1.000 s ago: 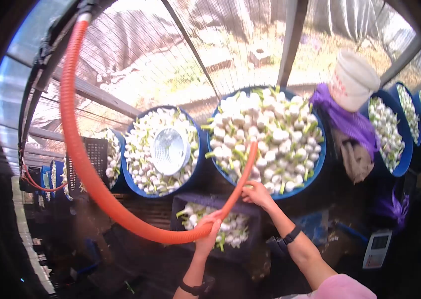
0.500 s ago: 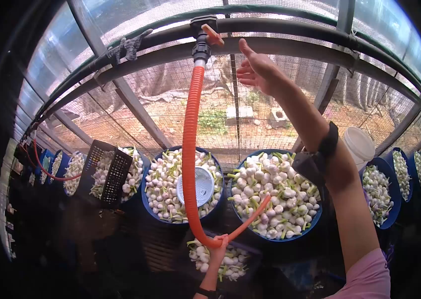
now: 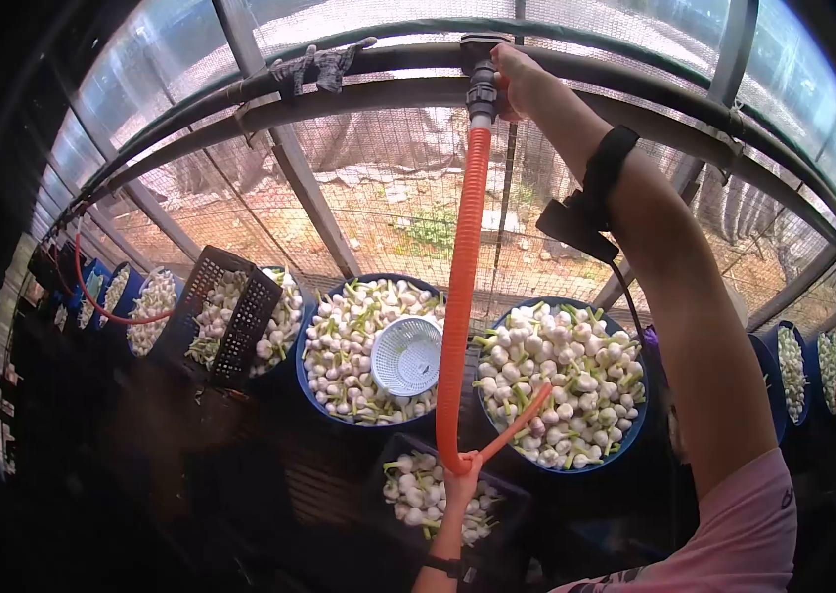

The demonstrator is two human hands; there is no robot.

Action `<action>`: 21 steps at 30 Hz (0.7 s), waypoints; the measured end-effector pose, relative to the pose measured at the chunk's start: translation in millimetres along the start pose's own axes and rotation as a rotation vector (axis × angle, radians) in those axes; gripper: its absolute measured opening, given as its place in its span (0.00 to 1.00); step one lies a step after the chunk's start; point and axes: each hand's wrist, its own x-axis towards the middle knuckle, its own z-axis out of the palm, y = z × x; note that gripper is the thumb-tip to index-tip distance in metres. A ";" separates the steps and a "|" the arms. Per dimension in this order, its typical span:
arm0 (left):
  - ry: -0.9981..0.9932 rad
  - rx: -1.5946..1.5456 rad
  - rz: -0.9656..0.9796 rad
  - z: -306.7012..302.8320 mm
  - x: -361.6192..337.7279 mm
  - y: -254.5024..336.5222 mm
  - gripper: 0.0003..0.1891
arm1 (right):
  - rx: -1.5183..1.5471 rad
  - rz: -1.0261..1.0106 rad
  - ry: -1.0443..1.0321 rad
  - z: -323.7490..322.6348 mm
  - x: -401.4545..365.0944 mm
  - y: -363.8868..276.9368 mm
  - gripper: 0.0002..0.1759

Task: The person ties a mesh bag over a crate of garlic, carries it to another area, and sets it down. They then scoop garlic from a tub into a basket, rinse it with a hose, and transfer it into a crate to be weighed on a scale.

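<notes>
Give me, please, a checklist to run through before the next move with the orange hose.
1. Left hand closed around the orange hose: ok.
2. Hose's upper end joined to the grey fitting on the overhead pipe: ok, it looks attached at the white collar.
3. Right hand up at the fitting: ok, though its exact grip is partly hidden, so cannot tell how firm.
4. Hose's free end over the garlic in the right-hand tub: ok.
5. Water at the free end: cannot tell, none visible.
6. White basket apart from the free end: ok.
</notes>
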 end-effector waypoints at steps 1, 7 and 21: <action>-0.012 0.029 -0.026 -1.7 0.8 1.6 0.08 | 0.033 -0.042 -0.015 -0.5 -2.7 1.9 0.19; -0.018 -0.077 -0.045 -1.6 -3.9 -1.8 0.07 | -0.445 -0.509 -0.011 -25.6 -1.1 69.5 0.10; -0.059 -0.021 -0.030 -0.7 -4.6 10.3 0.07 | 0.364 -0.028 -0.216 -3.8 -17.2 9.7 0.28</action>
